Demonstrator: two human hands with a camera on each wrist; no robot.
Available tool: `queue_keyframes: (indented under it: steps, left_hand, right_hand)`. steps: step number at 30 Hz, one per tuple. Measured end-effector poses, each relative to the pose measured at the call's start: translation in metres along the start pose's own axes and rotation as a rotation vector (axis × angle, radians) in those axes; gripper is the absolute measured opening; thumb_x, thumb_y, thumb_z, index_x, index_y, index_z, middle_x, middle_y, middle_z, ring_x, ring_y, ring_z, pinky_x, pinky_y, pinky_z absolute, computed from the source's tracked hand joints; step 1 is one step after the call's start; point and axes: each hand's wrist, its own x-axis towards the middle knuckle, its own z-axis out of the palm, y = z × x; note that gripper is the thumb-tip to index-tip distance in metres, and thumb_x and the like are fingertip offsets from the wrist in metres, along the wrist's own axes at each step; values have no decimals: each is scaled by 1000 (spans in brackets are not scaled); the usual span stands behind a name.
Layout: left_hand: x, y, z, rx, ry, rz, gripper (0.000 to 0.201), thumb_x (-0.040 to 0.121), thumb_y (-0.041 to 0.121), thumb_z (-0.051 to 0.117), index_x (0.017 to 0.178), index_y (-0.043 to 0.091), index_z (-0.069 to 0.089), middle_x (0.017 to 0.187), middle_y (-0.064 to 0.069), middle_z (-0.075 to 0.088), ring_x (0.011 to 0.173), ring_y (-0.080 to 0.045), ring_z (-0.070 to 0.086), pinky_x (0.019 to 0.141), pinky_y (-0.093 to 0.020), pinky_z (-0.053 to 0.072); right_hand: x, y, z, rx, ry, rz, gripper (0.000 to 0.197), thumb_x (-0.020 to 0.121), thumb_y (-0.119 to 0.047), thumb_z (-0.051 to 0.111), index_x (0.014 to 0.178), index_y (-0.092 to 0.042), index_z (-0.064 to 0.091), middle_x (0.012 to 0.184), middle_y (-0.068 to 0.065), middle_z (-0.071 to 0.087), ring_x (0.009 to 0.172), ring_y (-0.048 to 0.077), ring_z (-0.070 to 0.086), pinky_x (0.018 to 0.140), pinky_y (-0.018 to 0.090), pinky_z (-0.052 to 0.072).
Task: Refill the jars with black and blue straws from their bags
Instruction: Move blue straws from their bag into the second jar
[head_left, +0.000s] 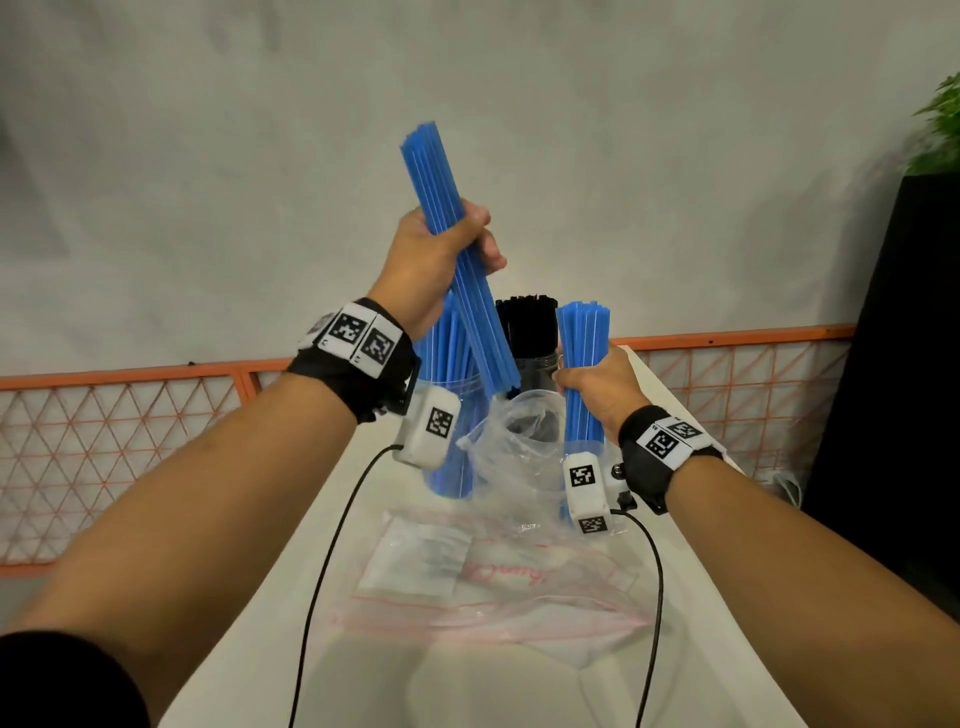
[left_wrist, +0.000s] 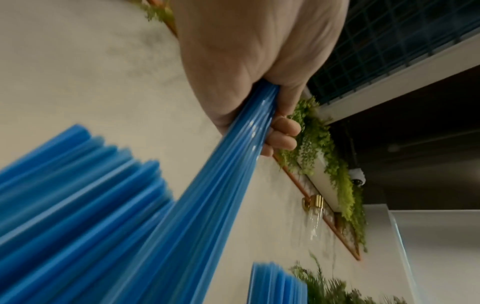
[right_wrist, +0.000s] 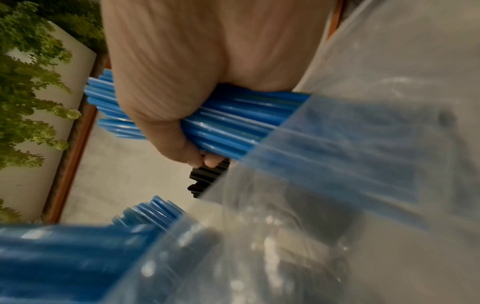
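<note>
My left hand (head_left: 447, 249) grips a bundle of blue straws (head_left: 452, 249), lifted and tilted over the jars; the same bundle (left_wrist: 233, 164) runs through my fist in the left wrist view. My right hand (head_left: 597, 384) grips a second blue bundle (head_left: 584, 343) upright, its lower part still inside a clear bag (head_left: 519, 447). In the right wrist view that bundle (right_wrist: 233, 123) enters the bag (right_wrist: 363, 164). A clear jar of blue straws (head_left: 449, 415) stands behind my left wrist. Beside it stands a jar of black straws (head_left: 527, 327).
An emptied zip bag with red lettering (head_left: 493, 577) lies flat on the white table (head_left: 727, 649). Orange mesh railing (head_left: 130, 431) runs behind the table. A black planter with greenery (head_left: 914, 312) stands at the right. Camera cables hang from both wrists.
</note>
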Motion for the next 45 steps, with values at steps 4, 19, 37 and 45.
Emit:
queue_keyframes:
  steps: [4,19,37,45]
  left_hand:
    - [-1,16,-20,112,38,46,9,98,11,57,89,9,54,63,-5,60,62,-24,60,68,-34,56]
    - [-81,-124,-64,191,36,-240,19,99,6,53,81,10,53,62,-5,57,56,-18,54,69,-35,53]
    - [-92,-142,-57,139,172,-329,34,95,34,63,70,16,48,46,3,35,40,-12,33,45,-26,37]
    - [-60,-77,-62,205,184,-69,42,86,56,65,53,31,55,46,6,45,47,-15,46,70,-37,48]
  right_hand:
    - [1,0,1,4,-17,12,27,75,-2,70,88,-21,58,75,-2,59,69,10,60,53,16,48]
    - [-1,1,3,-3,-34,-8,30,76,-1,67,105,-7,58,82,7,57,74,19,58,67,29,51]
    - [-8,-1,3,17,-32,-36,30,74,1,67,94,-20,57,78,-1,58,74,13,60,62,22,51]
    - [-8,-1,2,5,-34,-43,29,76,0,67,92,-22,57,78,-2,57,73,12,59,60,20,49]
